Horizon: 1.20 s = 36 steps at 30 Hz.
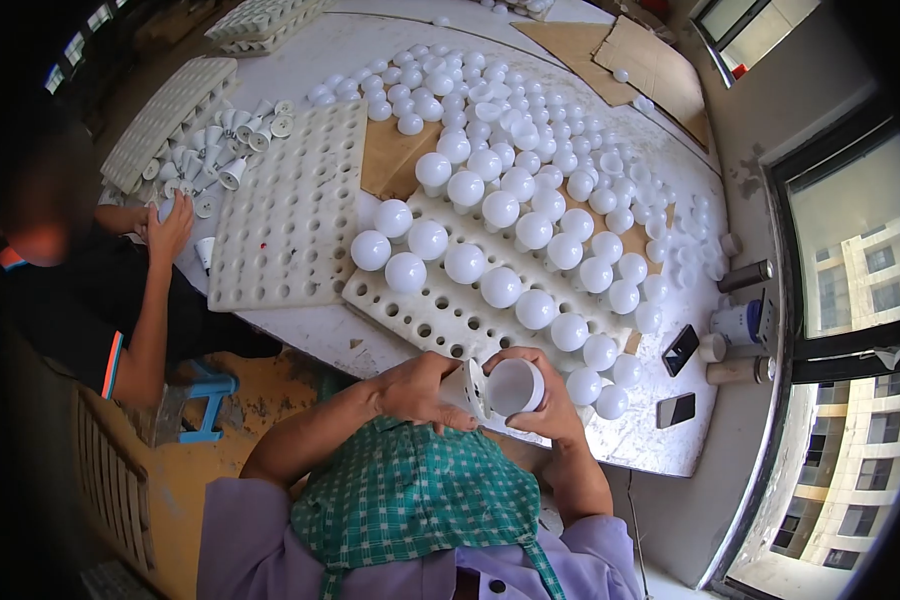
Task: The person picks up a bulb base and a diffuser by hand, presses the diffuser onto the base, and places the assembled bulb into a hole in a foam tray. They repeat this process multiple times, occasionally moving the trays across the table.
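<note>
In my left hand (420,390) is a white cone-shaped bulb base (462,392), tipped so its wide end faces right. My right hand (558,408) has its fingers around a white bulb cover (517,387), its open mouth turned toward me. The base and the cover are side by side in front of my green apron (410,490), close over the table edge. Just beyond my hands lies a holed white foam tray (410,312) with rows of round white bulbs (464,264) standing in it.
Many loose white covers (530,105) spread over the table behind the tray. A second holed tray (295,215) and a heap of bulb bases (210,150) lie left. A co-worker (135,300) sits there. Two phones (676,410) lie right, near cups by the window.
</note>
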Available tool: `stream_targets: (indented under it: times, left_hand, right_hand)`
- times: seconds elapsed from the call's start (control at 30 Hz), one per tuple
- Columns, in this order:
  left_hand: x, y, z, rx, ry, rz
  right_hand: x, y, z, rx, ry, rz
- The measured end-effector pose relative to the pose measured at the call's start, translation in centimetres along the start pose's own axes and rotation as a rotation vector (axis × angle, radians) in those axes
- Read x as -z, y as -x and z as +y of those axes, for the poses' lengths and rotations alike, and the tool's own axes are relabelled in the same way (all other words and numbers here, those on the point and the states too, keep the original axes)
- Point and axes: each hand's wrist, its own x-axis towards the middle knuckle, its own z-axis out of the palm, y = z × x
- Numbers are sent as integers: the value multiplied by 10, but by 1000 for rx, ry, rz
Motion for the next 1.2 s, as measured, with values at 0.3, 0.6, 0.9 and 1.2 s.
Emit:
stream_targets:
  times: [0.3,0.6,0.9,1.2]
  left_hand:
    - [11,-5,-16,-11,-441,20]
    - [1,-7,-18,-133,-380,103]
    - [-2,-9,-24,-155,-564,17]
    - [-2,-13,-17,-34,-634,-61]
  right_hand:
    - [-27,-10,-27,-144,776,-234]
    - [-40,-13,-4,184,808,-127]
    - [-42,-7,24,538,699,-6]
    - [-53,-7,29,554,651,100]
